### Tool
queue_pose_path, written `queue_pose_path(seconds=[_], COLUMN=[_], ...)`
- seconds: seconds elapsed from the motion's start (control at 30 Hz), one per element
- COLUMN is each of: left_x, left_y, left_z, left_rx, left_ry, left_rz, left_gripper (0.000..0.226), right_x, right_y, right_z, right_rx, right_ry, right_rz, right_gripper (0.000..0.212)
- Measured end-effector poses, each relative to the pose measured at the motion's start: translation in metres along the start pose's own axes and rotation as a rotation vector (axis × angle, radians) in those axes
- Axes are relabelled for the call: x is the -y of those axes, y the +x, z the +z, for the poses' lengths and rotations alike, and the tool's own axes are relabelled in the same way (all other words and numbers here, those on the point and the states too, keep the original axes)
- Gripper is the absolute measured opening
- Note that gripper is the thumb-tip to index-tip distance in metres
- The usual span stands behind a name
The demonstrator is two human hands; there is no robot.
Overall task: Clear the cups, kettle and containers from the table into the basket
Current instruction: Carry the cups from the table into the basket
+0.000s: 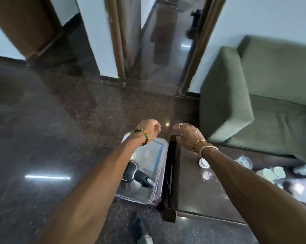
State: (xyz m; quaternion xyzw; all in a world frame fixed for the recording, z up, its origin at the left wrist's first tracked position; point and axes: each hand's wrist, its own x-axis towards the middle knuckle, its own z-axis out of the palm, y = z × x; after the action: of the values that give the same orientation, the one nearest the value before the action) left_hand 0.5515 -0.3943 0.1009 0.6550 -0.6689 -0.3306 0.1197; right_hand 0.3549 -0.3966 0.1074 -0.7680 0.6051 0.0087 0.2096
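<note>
A clear plastic basket (160, 155) stands on the floor against the left end of the dark glass-topped table (192, 194). Inside it lies a steel kettle (137, 182) with a black handle. My left hand (150, 128) hovers above the basket's far end, curled into a fist with nothing visible in it. My right hand (188, 133) hangs over the table's far left corner, fingers loosely apart and empty. On the table sit a small white cup (204, 163), a clear glass (208, 175), a clear cup (244, 161) and several blurred cups and containers (272, 173) at the right.
A green sofa (254, 95) stands behind the table at the right. An open doorway (159, 50) with brown frames lies straight ahead across the dark polished floor (43, 138). My foot (140, 228) shows at the bottom edge.
</note>
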Motion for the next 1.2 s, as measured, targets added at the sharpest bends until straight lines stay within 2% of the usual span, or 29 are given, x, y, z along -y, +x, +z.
queue_pose_path(seconds=[0.33,0.7,0.97,1.07,1.2], left_x=[-0.166,-0.32,-0.431,-0.458,-0.478], left_y=[-0.037,-0.143,-0.18,-0.189,-0.186], left_z=[0.076,0.222,0.291,0.328,0.379], left_rx=[-0.02,-0.05,-0.042,0.022,0.112], left_ry=[0.091,0.111,0.148,0.169,0.214], left_rz=[0.281,0.465,0.642,0.688,0.716], left_gripper=[0.022,0.026,0.027,0.026,0.024], right_x=[-0.127,-0.275,-0.358,-0.388,-0.421], right_y=[-0.145,-0.37,-0.478,-0.509,-0.531], right_z=[-0.067,-0.055,-0.083,-0.074,-0.053], right_rx=[-0.32,-0.415,-0.626,-0.629,-0.552], right_ry=[0.033,0.013,0.04,0.062,0.075], right_rz=[0.156,0.389,0.584,0.672,0.735], right_gripper=[0.048,0.044,0.041,0.041,0.041])
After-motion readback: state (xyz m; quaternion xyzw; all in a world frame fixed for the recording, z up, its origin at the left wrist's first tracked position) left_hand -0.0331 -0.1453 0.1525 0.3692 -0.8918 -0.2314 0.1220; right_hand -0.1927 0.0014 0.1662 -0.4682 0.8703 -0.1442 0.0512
